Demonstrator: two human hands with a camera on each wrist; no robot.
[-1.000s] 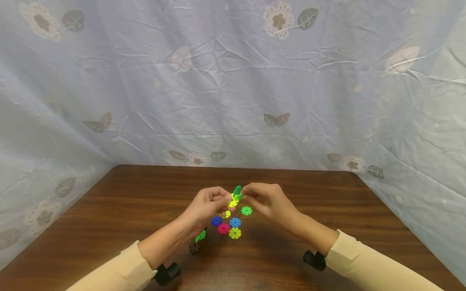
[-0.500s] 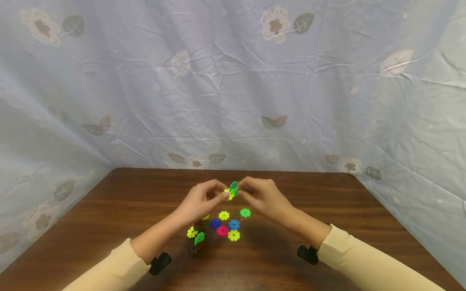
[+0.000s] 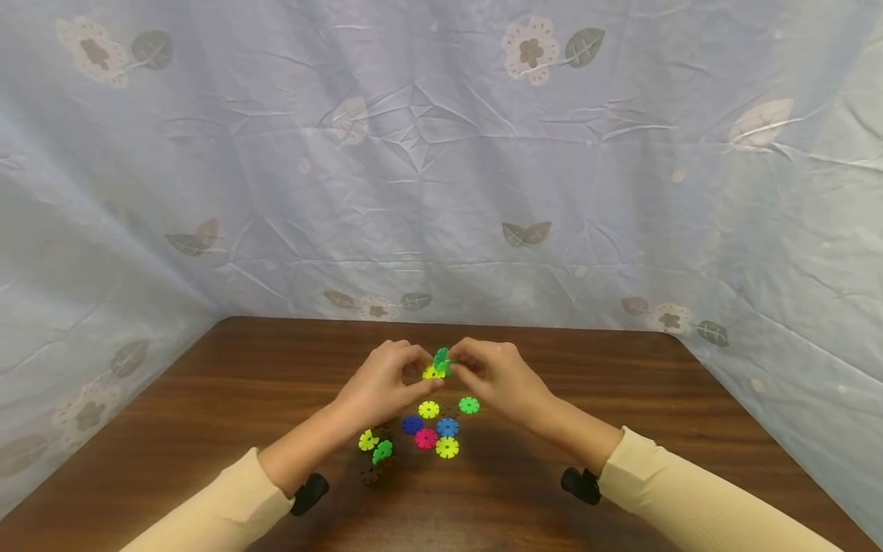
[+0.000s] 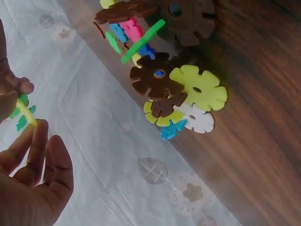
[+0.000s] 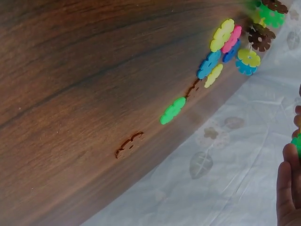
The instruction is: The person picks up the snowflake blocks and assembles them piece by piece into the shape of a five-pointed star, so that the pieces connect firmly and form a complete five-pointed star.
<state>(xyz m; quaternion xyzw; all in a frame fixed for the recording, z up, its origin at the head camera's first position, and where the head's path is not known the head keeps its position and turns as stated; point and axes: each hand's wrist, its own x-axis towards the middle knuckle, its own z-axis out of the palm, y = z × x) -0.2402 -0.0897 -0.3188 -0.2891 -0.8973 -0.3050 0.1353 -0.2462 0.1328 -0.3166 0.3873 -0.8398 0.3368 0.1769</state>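
A notched yellow disc [image 3: 433, 373] is pinched in the grip of the left hand [image 3: 379, 383], narrow between thumb and fingers; notched green pieces [image 3: 441, 358] are pinched in the narrow grip of the right hand [image 3: 509, 383]. Held items are raised above the counter [image 3: 269, 368], short of its far edge, about midway between left and right edges; yellow and green are seen touching, but whether they are slotted together cannot be told. Below them, loose on the counter, are laid a light green disc [image 3: 469, 405], a blue disc [image 3: 448, 427], a dark blue disc [image 3: 412, 425] and a pink disc [image 3: 425, 438]. By the left forearm, toward the counter's left edge, a cluster of brown, green and yellow discs [image 3: 382, 451] is partly hidden; a white disc [image 4: 198, 118] is shown there by the left wrist view. Patterned cloth [image 3: 441, 192] is hung beyond the far edge.
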